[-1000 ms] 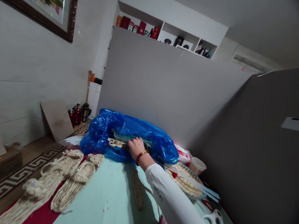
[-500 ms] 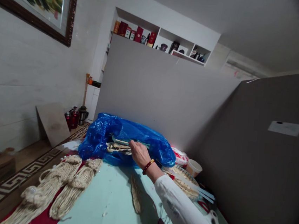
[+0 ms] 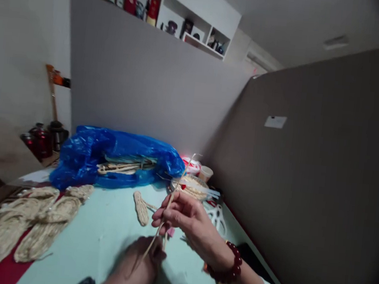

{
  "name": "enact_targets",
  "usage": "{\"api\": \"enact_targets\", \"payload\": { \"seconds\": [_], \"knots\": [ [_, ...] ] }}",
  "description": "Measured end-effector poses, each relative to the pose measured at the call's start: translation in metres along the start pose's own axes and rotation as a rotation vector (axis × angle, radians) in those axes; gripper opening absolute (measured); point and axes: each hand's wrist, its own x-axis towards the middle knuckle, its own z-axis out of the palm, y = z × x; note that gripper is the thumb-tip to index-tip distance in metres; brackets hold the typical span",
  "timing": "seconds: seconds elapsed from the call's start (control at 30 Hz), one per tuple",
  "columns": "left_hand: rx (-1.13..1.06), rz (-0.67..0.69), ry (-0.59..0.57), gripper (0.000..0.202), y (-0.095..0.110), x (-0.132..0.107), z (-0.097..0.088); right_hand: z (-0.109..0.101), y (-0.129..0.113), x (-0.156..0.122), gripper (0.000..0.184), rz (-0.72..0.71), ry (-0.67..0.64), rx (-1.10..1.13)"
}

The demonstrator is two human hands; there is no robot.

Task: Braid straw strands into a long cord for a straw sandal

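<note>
My right hand [image 3: 189,218] pinches a long, thin straw strand [image 3: 181,177] between thumb and fingers; its upper end sticks up and bends over at the tip. Lower down, the strand slants across my left hand [image 3: 139,260], which is closed just below and left of the right one. A second short length shows between the hands. What the left fingers grip is partly hidden and blurred, but straw runs into them. Beyond the hands, a small braided straw sole [image 3: 141,209] lies on the pale green table [image 3: 101,223], with a cord off its side.
Woven straw sandals [image 3: 47,226] lie on red cloth at left. At the back, a blue plastic bag [image 3: 84,150] lies open around straw bundles [image 3: 126,167]. To the right are a round basket [image 3: 192,187], a paper cup [image 3: 205,174] and white-handled scissors [image 3: 218,218]. Grey partitions [image 3: 141,84] stand behind.
My right hand has come back from the blue bag with a straw strand. My left hand has risen into view beside it. The view has turned right.
</note>
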Motion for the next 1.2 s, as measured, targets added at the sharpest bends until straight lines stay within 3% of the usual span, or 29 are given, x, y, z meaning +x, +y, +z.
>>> {"api": "enact_targets", "payload": {
  "seconds": [0.17,0.3,0.47,0.6,0.7,0.77,0.87,0.97,1.07,1.2],
  "knots": [
    [-0.357,-0.119,-0.153,0.023,-0.008,0.01,0.005,-0.03,-0.007,-0.058,0.011,-0.081,0.286,-0.221],
    [-0.59,-0.217,-0.214,0.029,-0.009,0.003,0.003,-0.043,-0.009,-0.092,0.015,-0.07,0.319,-0.341],
    [-0.773,-0.213,-0.207,0.023,0.0,-0.01,0.004,-0.049,0.001,-0.11,0.017,-0.09,0.173,-0.529],
    [-0.861,-0.202,-0.203,0.013,0.01,-0.009,0.016,-0.054,0.016,-0.114,0.022,-0.172,-0.064,-0.632],
    [-0.895,-0.208,-0.19,0.007,0.012,-0.005,0.025,-0.055,0.019,-0.116,0.03,-0.162,-0.241,-0.714],
    [-0.931,-0.218,-0.166,0.008,0.012,-0.004,0.029,-0.054,0.017,-0.115,0.034,-0.13,-0.291,-0.76],
    [-0.986,-0.258,-0.105,0.009,0.013,-0.004,0.034,-0.054,0.018,-0.11,0.023,-0.073,-0.231,-0.755],
    [-0.985,-0.289,-0.069,0.013,0.015,-0.004,0.037,-0.055,0.025,-0.104,0.002,0.058,-0.047,-0.675],
    [-0.939,-0.278,-0.053,0.015,0.017,-0.002,0.038,-0.055,0.032,-0.1,0.004,0.218,0.056,-0.615],
    [-0.838,-0.26,-0.06,0.017,0.017,-0.002,0.042,-0.05,0.037,-0.1,0.01,0.284,0.127,-0.655]
  ]
}}
